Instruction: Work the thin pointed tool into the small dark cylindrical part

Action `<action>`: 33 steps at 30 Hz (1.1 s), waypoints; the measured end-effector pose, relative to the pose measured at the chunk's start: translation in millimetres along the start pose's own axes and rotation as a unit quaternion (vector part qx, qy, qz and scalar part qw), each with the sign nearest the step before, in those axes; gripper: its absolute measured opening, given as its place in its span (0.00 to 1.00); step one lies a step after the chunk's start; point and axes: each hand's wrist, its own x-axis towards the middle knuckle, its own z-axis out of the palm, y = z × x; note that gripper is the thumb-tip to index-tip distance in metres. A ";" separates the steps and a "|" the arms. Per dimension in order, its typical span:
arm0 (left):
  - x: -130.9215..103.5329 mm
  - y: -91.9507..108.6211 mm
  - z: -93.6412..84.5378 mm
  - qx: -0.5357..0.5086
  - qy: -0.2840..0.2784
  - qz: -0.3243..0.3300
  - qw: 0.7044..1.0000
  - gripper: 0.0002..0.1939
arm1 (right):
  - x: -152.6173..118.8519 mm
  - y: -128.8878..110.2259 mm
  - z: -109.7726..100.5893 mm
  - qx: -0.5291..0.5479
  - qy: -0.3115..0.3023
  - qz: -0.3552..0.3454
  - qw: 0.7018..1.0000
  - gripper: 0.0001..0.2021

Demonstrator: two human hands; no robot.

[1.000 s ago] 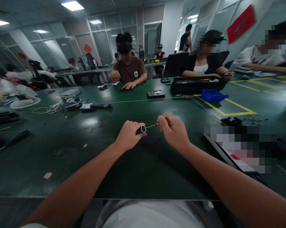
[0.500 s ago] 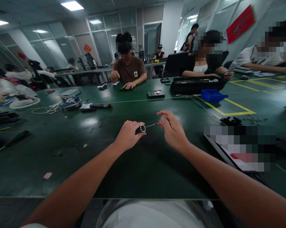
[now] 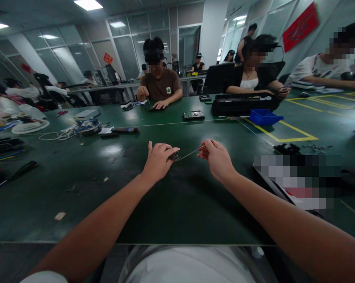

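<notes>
My left hand (image 3: 159,159) is closed around a small dark cylindrical part (image 3: 174,156), holding it above the green table (image 3: 177,212). Its fingers cover most of the part, so its exact kind is hidden. In my right hand (image 3: 215,157) is a thin screwdriver (image 3: 191,153), gripped by its reddish handle between thumb and fingers. The metal shaft slants down to the left, and its tip is at the end of the dark part. Whether the tip touches the part I cannot tell.
A blue tray (image 3: 265,117) stands at the back right, near small dark parts (image 3: 287,149). A hard drive (image 3: 193,115) lies ahead. Tangled cables (image 3: 83,129) are on the left. Across the table a person in a brown shirt (image 3: 160,84) works.
The dark part has tilted in my left hand, so its round silver-rimmed end no longer faces me. My right hand's raised fingers have curled in around the screwdriver handle.
</notes>
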 end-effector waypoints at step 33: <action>61.0 39.0 43.5 -0.009 -0.262 0.051 0.964 0.19 | -20.7 -35.4 -4.9 -0.337 0.047 -0.372 0.864 0.08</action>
